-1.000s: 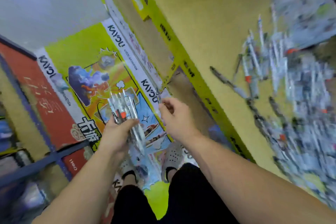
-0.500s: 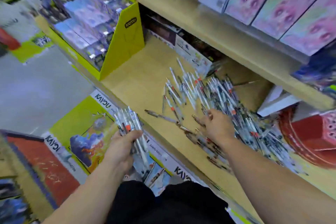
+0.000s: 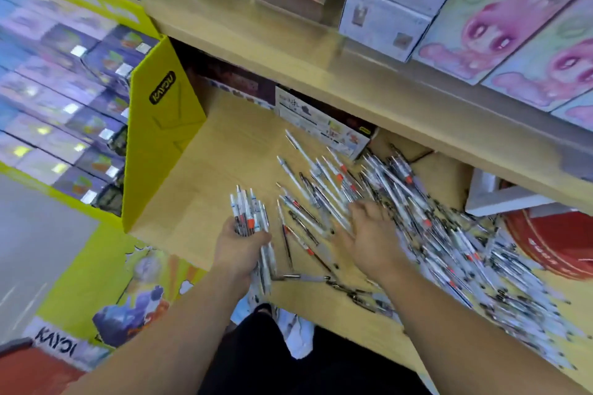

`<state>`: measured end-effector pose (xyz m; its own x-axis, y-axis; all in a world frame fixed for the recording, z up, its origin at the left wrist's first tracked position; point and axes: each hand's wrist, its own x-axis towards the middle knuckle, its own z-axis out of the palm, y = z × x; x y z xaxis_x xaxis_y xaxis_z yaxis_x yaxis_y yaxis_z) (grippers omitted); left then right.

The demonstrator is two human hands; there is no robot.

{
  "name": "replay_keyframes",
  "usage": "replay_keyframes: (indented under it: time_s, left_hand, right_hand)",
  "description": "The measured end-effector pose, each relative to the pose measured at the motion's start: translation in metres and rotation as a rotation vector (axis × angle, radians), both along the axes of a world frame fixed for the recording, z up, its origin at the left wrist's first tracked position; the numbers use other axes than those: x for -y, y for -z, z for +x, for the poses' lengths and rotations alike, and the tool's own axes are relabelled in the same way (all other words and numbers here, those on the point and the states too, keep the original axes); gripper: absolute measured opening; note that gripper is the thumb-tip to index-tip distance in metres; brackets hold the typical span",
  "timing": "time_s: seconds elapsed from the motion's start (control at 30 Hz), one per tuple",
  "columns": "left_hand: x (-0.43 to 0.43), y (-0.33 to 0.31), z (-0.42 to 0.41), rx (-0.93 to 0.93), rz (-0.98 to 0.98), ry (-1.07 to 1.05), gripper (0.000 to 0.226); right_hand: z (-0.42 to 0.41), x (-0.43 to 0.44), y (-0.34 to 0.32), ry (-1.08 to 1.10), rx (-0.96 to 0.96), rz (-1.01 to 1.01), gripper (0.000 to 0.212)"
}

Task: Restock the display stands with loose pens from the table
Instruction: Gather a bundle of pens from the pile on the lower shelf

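A big heap of loose white pens [image 3: 426, 218] with black and orange parts lies on the wooden table [image 3: 205, 176], spreading from the centre to the right edge. My left hand [image 3: 239, 250] grips a bundle of pens [image 3: 248, 212], their tips pointing away from me, just left of the heap. My right hand [image 3: 372, 234] lies on the near-left side of the heap, fingers spread over the pens; blur hides whether it holds any.
A yellow cardboard display stand [image 3: 160, 125] full of purple card boxes [image 3: 64, 99] stands at the left. A wooden shelf [image 3: 353, 74] with pink and white boxes [image 3: 513, 26] overhangs the table's back. A red round object [image 3: 552, 247] sits at the right, small boxes [image 3: 324, 125] behind the heap.
The view swung up from the floor and stand front to the table. My left hand carried its pen bundle over the table edge. My right hand reached onto the heap.
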<state>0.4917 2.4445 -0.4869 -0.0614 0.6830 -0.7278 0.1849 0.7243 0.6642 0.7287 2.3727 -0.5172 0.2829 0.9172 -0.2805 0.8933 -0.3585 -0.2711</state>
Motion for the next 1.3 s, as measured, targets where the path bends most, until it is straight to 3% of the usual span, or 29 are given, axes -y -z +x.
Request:
replay_keyframes:
  time_s: [0.2, 0.27, 0.57, 0.7, 0.9, 1.1, 1.3]
  left_hand:
    - [-0.037, 0.015, 0.011, -0.066, 0.071, 0.09, 0.029]
    - [-0.037, 0.018, 0.017, -0.083, 0.071, 0.096, 0.031]
    - [-0.033, 0.022, 0.042, -0.162, 0.056, -0.002, 0.038]
    - [-0.038, 0.016, 0.061, -0.136, 0.045, -0.109, 0.037]
    - [-0.054, 0.015, 0.069, -0.092, 0.049, -0.078, 0.035]
    - [-0.059, 0.013, 0.063, -0.013, 0.043, -0.064, 0.039]
    - [-0.064, 0.015, 0.053, 0.018, 0.044, -0.019, 0.041]
  right_hand:
    - [-0.027, -0.035, 0.009, 0.073, 0.038, -0.218, 0.113]
    - [-0.029, -0.041, 0.01, 0.085, 0.067, -0.237, 0.122]
    - [-0.031, -0.057, 0.014, -0.03, -0.016, -0.144, 0.097]
    - [-0.032, -0.074, 0.009, -0.128, -0.043, -0.174, 0.08]
    - [-0.028, -0.098, 0.0, -0.138, -0.148, -0.222, 0.066]
    - [-0.036, -0.105, 0.001, -0.108, -0.203, -0.223, 0.062]
    - [-0.031, -0.104, -0.004, 0.047, -0.489, -0.249, 0.067]
